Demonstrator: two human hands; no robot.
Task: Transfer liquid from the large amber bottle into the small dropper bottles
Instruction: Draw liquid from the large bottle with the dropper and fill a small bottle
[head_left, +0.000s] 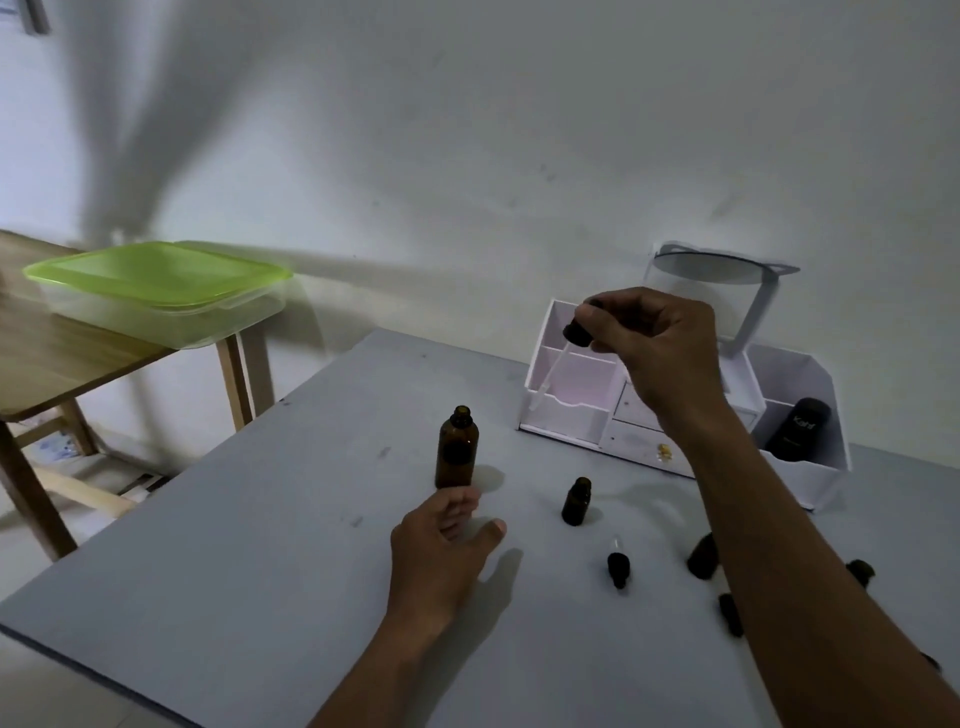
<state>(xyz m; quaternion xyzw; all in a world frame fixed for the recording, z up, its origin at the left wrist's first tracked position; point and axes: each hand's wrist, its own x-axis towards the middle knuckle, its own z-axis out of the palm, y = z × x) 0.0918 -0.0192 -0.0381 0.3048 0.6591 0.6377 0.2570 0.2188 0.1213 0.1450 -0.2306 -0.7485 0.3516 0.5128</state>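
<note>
Filling the frame, a grey table (260, 545) sits against a white wall (467, 156), with a wooden side table (62, 353) carrying a green-lidded box (156, 291) at left and a white organizer (566, 423) at the back. The large amber bottle (457, 449) stands upright, uncapped, mid-table. The left hand (436, 556) lies loose-fingered, holding nothing, just beside its base. The right hand (654, 343) pinches a raised dropper (576, 332), glass tube slanting down-left. A small dropper bottle (576, 501) stands open nearby.

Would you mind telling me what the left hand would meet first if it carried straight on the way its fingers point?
Most likely the large amber bottle, standing uncapped just beyond the fingertips of the left hand; from this angle I cannot tell whether they touch its base.
</note>
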